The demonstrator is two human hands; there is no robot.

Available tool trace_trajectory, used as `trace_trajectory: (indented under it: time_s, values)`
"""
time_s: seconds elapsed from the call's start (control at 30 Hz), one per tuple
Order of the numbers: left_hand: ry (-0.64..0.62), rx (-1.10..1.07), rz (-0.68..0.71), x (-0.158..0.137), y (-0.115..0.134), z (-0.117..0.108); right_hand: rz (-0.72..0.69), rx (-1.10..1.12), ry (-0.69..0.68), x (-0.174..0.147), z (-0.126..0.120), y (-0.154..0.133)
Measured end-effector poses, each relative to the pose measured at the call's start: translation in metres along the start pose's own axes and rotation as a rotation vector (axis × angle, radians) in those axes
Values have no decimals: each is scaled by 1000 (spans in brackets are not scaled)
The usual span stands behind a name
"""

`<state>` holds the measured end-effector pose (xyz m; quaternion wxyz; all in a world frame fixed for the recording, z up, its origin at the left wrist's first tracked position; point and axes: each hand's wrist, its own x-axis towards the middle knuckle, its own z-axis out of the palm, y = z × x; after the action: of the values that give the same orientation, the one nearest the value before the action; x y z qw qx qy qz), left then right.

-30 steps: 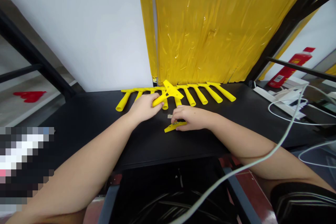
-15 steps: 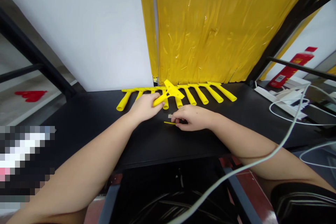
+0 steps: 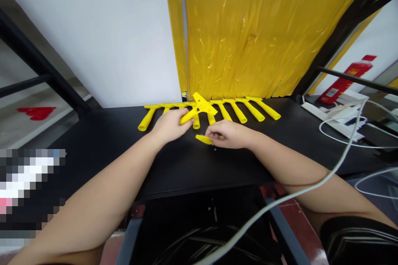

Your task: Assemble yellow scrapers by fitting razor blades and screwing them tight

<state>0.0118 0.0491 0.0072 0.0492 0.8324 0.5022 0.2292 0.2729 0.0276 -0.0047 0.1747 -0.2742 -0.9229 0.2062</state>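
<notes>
My left hand (image 3: 170,124) is closed round the tubular handle of a yellow plastic scraper (image 3: 203,105), its wide flat head raised and pointing right. Between the fingertips of my right hand (image 3: 228,134) is a flat yellow plastic plate (image 3: 203,139), tilted so that its face shows. Its right end is hidden by my fingers. A tiny ring-like piece (image 3: 214,149) lies on the black table just below that hand. Behind both hands, several like yellow scrapers (image 3: 239,112) lie in a row, hollow handle ends toward me.
The black table (image 3: 174,169) ends at the back against a white panel (image 3: 124,41) and a yellow film-covered panel (image 3: 248,33). At right are a red bottle (image 3: 346,80) and white power strips (image 3: 334,120). A pale cable (image 3: 298,194) crosses in front of my right forearm.
My right hand has risen slightly, and the yellow plate in it has turned from edge-on to show its face. The tiny ring-like piece now shows below. My left hand has barely moved.
</notes>
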Motion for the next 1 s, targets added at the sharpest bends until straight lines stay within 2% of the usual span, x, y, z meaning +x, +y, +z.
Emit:
trace_trajectory:
  time_s: [0.3,0.47,0.53,0.6,0.67,0.83,1.0]
  values:
    - [-14,51,-19,2,-9,-13,191,256,14,-9,-12,20]
    - [-43,72,8,2,-11,-14,274,358,-188,-17,-25,20]
    - [-57,82,21,1,-11,-13,309,310,-271,-19,-29,17]
    - [-61,87,28,1,-10,-12,330,215,-297,-19,-30,14]
    - [-62,84,24,1,-9,-12,305,88,-245,-16,-28,12]
    - [-61,66,3,1,-7,-10,121,-169,7,-4,-11,12]
    - [-57,69,-4,1,-6,-9,137,-310,-10,9,12,6]
